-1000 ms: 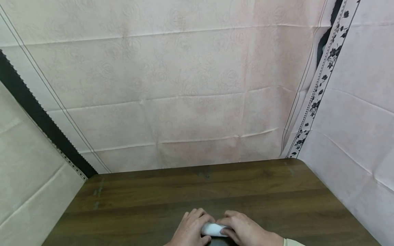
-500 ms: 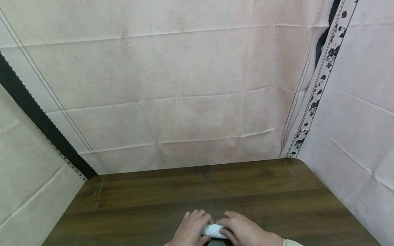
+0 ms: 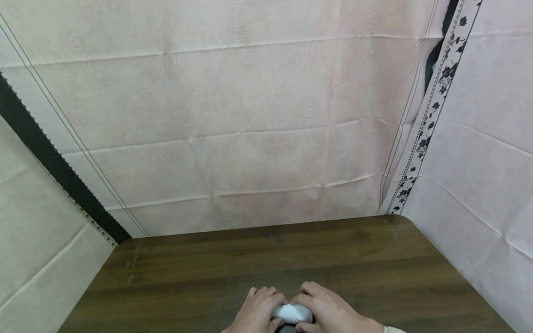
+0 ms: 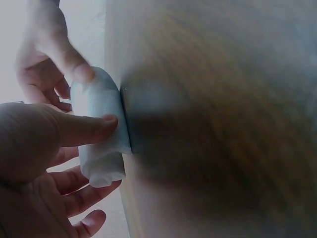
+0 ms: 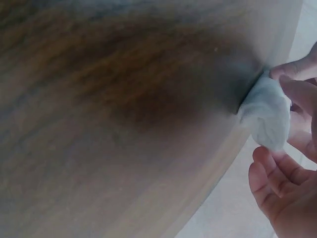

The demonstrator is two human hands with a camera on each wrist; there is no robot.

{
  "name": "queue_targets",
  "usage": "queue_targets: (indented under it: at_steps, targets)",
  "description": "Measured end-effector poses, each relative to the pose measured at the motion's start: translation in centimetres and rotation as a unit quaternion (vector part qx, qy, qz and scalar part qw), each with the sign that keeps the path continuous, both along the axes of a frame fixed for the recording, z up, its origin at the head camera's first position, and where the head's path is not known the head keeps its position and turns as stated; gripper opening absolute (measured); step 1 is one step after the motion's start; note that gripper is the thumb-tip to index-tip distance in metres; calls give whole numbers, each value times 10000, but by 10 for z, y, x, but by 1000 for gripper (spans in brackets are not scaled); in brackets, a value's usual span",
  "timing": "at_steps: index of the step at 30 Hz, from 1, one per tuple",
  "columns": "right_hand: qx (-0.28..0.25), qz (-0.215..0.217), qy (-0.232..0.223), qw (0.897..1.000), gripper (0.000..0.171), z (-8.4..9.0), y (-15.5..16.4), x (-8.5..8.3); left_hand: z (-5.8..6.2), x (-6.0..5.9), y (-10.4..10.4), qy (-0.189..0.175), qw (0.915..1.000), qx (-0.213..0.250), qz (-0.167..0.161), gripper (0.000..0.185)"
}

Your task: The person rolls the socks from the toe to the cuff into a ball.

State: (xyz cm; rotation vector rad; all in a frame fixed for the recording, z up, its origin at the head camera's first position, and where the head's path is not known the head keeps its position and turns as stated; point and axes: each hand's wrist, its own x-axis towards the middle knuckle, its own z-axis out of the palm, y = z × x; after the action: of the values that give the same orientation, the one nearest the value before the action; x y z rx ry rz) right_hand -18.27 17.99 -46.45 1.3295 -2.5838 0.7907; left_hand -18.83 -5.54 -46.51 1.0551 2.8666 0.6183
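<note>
A small white cloth roll [image 3: 293, 313] lies near the front edge of the dark wooden table [image 3: 266, 259]. My left hand [image 3: 259, 311] holds its left end and my right hand [image 3: 325, 311] holds its right end. In the left wrist view the thumb [image 4: 84, 128] presses on the cloth roll [image 4: 101, 131] while fingers curl beneath it. In the right wrist view the cloth roll [image 5: 267, 113] sits against the table edge [image 5: 218, 163], pinched by fingers [image 5: 297, 91].
Pale pink floral sheets [image 3: 250, 115] hang behind and on both sides of the table. A black flower-patterned border [image 3: 433, 111] runs down the right sheet. A dark strip [image 3: 50, 162] slants along the left.
Both hands have closed in slightly on the cloth roll, with the right fingers now further over its top. The roll stays in the same spot.
</note>
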Motion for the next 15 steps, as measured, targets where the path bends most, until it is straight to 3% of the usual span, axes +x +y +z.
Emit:
queue_targets:
  at_steps: [8, 15]
  targets:
    - [233, -144, 513, 9983, 33, -6, -3, -1, -1, -1, -1, -313, 9995, -68, -21, 28]
    - [315, -182, 604, 9975, 33, -8, -3, -2, 0, -2, -1, -623, 9980, -58, 16, 27]
